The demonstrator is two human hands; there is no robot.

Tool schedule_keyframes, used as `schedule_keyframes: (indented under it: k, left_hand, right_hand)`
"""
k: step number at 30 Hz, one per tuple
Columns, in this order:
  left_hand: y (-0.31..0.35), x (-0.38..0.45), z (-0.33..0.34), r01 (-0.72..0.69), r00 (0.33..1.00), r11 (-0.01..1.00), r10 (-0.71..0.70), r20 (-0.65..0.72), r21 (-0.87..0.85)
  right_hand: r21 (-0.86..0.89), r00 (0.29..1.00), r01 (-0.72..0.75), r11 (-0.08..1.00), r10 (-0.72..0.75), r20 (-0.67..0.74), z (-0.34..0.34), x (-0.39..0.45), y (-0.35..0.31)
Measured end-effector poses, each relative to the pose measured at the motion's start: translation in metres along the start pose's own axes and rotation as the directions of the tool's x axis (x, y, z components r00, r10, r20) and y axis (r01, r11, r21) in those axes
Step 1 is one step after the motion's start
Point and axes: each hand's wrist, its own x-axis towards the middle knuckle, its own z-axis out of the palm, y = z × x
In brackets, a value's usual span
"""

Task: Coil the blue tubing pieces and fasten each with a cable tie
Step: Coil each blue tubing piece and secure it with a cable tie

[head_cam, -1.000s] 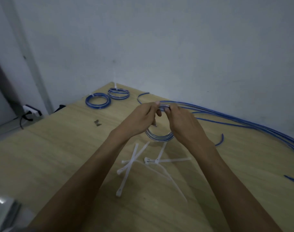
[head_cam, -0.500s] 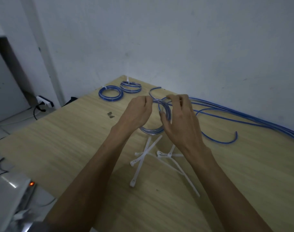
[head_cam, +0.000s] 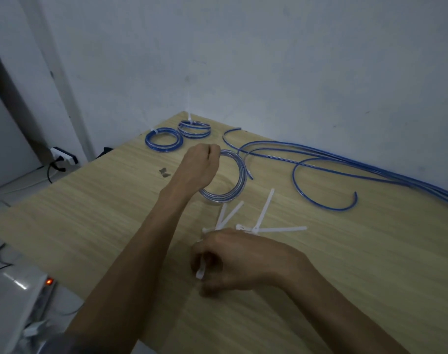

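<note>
My left hand (head_cam: 201, 166) grips the top of a coil of blue tubing (head_cam: 234, 186) and holds it upright, its lower edge near the wooden table (head_cam: 95, 210). Nearer to me, my right hand (head_cam: 239, 261) pinches a white cable tie (head_cam: 201, 270) at the near end of a pile of several white cable ties (head_cam: 262, 215). Two tied blue coils lie at the table's far corner, one on the left (head_cam: 163, 142) and one on the right (head_cam: 194, 129). Several long loose blue tubing pieces (head_cam: 327, 172) run along the wall on the right.
A small dark scrap (head_cam: 164, 172) lies on the table left of my left hand. A white power strip (head_cam: 62, 155) with cables sits on the floor at the left. A device with an orange light (head_cam: 48, 281) stands below the table's near left edge.
My right hand let go of the coil and came down toward me onto the cable ties, where it took one. My left hand alone holds the coil now.
</note>
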Motion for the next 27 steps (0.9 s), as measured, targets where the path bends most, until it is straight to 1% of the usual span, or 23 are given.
schedule_keyframes:
  k: [2,5,8,9,11,13,15,17,19,22,25,27]
  left_hand:
    - [-0.001,0.001,0.001,0.037,0.999,0.996,-0.035,0.018,-0.082]
    - [0.0,0.0,0.002,0.092,0.994,0.966,-0.073,0.084,-0.242]
    - [0.002,0.0,0.0,0.139,0.981,0.932,-0.084,0.175,-0.333]
    - [0.003,0.0,0.0,0.149,0.978,0.921,-0.084,0.191,-0.359]
    - [0.005,0.001,-0.002,0.158,0.977,0.901,-0.082,0.199,-0.405]
    - [0.005,0.001,-0.003,0.168,0.977,0.888,-0.091,0.193,-0.428]
    - [0.005,0.001,-0.004,0.188,0.976,0.871,-0.115,0.183,-0.453]
    - [0.004,0.003,-0.002,0.206,0.976,0.846,-0.139,0.169,-0.492]
    - [0.001,0.004,-0.001,0.221,0.975,0.833,-0.172,0.143,-0.508]
    - [-0.005,0.007,-0.001,0.237,0.972,0.826,-0.206,0.117,-0.511]
    - [-0.007,0.009,0.0,0.262,0.965,0.793,-0.223,0.139,-0.55]
    - [-0.005,0.009,0.001,0.276,0.961,0.757,-0.224,0.162,-0.592]
  right_hand:
    - [0.008,0.999,0.018,1.0,-0.018,-0.03,0.0,0.002,0.002]
    - [0.024,0.996,0.011,1.0,-0.008,-0.089,-0.009,0.0,0.002]
    - [0.059,0.972,0.031,0.998,-0.016,-0.234,-0.035,-0.012,0.001]
    - [0.079,0.952,0.033,0.996,-0.008,-0.305,-0.046,-0.019,0.001]
    - [0.145,0.89,0.038,0.989,0.033,-0.455,-0.065,-0.032,0.004]
    - [0.194,0.825,0.05,0.98,0.069,-0.56,-0.079,-0.043,0.007]
    - [0.254,0.793,0.074,0.964,0.098,-0.601,-0.086,-0.05,0.009]
    - [0.353,0.775,0.127,0.927,0.13,-0.619,-0.09,-0.055,0.01]
    - [0.408,0.744,0.19,0.893,0.14,-0.653,-0.094,-0.059,0.01]
    - [0.405,0.682,0.247,0.881,0.139,-0.719,-0.098,-0.062,0.01]
    - [0.379,0.605,0.285,0.88,0.142,-0.784,-0.097,-0.059,0.011]
    - [0.375,0.588,0.288,0.881,0.146,-0.796,-0.095,-0.054,0.015]
